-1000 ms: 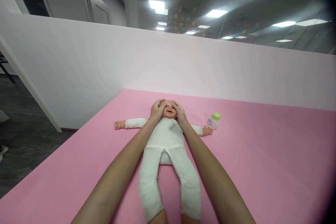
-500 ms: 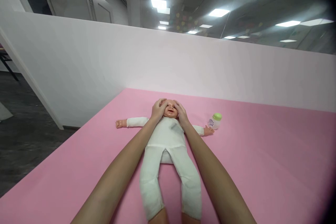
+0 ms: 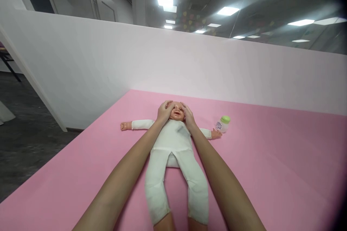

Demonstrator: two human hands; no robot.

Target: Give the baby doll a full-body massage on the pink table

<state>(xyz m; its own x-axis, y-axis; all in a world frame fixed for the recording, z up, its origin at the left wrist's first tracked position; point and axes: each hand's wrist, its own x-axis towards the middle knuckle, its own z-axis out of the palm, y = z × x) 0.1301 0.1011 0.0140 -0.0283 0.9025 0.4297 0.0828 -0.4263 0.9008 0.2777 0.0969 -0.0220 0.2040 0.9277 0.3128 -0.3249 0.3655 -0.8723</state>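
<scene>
A baby doll (image 3: pixel 172 135) in a white cloth suit lies on its back, arms spread wide, legs towards me. My left hand (image 3: pixel 164 112) curves around the left side of its head, fingers together and thumb by the brow. On the other side, my right hand (image 3: pixel 188 114) cups the head in the same way, with its thumb near the forehead. The doll's face shows between my hands; the sides of its head are hidden under them. Close to the doll's right-hand arm lies a tilted clear bottle (image 3: pixel 222 124) with a green cap.
The doll and bottle rest on a pink tabletop (image 3: pixel 271 166). White partition walls (image 3: pixel 217 68) stand behind it and at its left. Dark floor (image 3: pixel 29 144) shows past the left edge, with a table leg (image 3: pixel 12 66) further back.
The view has shifted very slightly. Both hands stay on the doll's head, and the doll and bottle lie as before.
</scene>
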